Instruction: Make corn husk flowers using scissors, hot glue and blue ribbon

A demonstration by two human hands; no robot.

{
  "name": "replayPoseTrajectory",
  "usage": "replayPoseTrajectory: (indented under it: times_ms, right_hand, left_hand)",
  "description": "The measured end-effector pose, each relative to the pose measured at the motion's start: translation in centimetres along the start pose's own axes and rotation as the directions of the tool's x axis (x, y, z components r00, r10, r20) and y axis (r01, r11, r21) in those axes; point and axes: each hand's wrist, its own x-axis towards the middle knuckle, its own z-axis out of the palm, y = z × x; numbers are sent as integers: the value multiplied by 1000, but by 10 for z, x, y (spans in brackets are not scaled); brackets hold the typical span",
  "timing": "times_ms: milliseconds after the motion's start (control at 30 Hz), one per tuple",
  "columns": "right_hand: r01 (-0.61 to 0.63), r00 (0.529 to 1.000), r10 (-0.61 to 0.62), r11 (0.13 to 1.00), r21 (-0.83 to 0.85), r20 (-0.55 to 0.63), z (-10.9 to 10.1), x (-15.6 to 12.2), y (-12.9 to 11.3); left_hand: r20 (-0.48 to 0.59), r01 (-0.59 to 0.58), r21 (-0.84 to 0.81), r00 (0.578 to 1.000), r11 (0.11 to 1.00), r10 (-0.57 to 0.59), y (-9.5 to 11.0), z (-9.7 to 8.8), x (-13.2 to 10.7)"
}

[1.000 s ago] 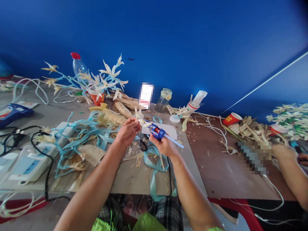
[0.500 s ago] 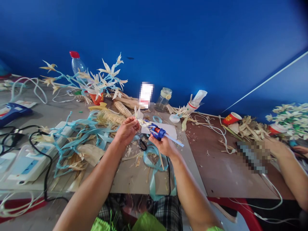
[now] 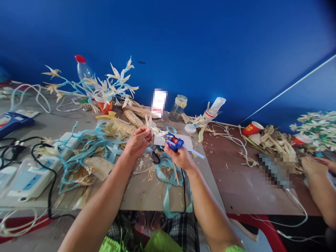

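Observation:
My left hand [image 3: 139, 140] is closed, its fingertips pinching the base of a small pale corn-husk flower [image 3: 148, 121] whose petals point up. In my right hand [image 3: 180, 156] is a blue hot glue gun [image 3: 174, 141], with a clear glue stick [image 3: 195, 152] poking from its back end. The gun's front end, with husk scraps stuck along it, points left at my left fingertips. A black cord hangs from the gun over the table edge. Light-blue ribbon [image 3: 165, 175] lies loosely below my right hand.
Behind stand a red cup [image 3: 105, 107] of husk flowers, corn cobs [image 3: 133, 118] and a glass jar [image 3: 178, 107]. Blue-wrapped stems and a white power strip [image 3: 39, 175] lie left. At right are a phone [image 3: 274, 170], white cables and another person's hands [image 3: 313, 168].
The glue gun has shifted slightly right, away from my left fingertips. My left hand stays nearly still with the flower. The other person's hand at right has drawn back rightward.

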Motion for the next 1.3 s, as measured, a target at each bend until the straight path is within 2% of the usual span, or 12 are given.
replayPoseTrajectory:
  times_ms: [100, 167, 300, 400, 533, 633, 733, 867, 1000, 1100, 1200, 1300]
  right_hand:
    - [49, 998, -46, 996, 70, -54, -2, 1, 3]
    - [30, 990, -23, 998, 53, -138, -5, 3, 8]
    - [-177, 930, 116, 973, -148, -347, -11, 8, 21]
    - [-383, 875, 220, 859, -340, -431, -16, 11, 28]
    - [-565, 819, 386, 673, -477, -425, -20, 15, 32]
    - [-618, 786, 472, 573, -538, -400, -20, 15, 35]
    - [-624, 772, 526, 524, -579, -357, -18, 15, 38]
    - [-596, 775, 563, 505, -624, -285, -14, 13, 40]
    - [-588, 781, 560, 511, -627, -276, -13, 11, 43]
    - [-566, 811, 513, 562, -603, -283, -15, 9, 46]
    - [-525, 848, 371, 692, -495, -380, -17, 9, 46]
    - [-322, 863, 155, 902, -288, -481, -15, 11, 40]
  left_hand:
    - [8, 15, 4, 1000, 1000, -15, 0, 1, 0]
    - [7, 29, 2, 1000, 1000, -29, 0, 1, -1]
    - [27, 51, -6, 998, 999, -51, 1, 2, -1]
    - [36, 62, -4, 997, 998, -62, 2, 3, -2]
    - [54, 66, 21, 996, 998, -67, 2, 3, -3]
    - [65, 76, 23, 995, 997, -77, 2, 2, -3]
    - [81, 82, 21, 993, 996, -83, 2, 1, -3]
    - [91, 78, 23, 993, 997, -79, 3, 3, -4]
    - [101, 85, 17, 991, 996, -86, 3, 3, -4]
    - [117, 81, 25, 990, 996, -84, 1, 2, -3]
    - [126, 75, 38, 989, 996, -79, -1, 1, -2]
    - [126, 87, 52, 988, 995, -93, -4, 3, -3]
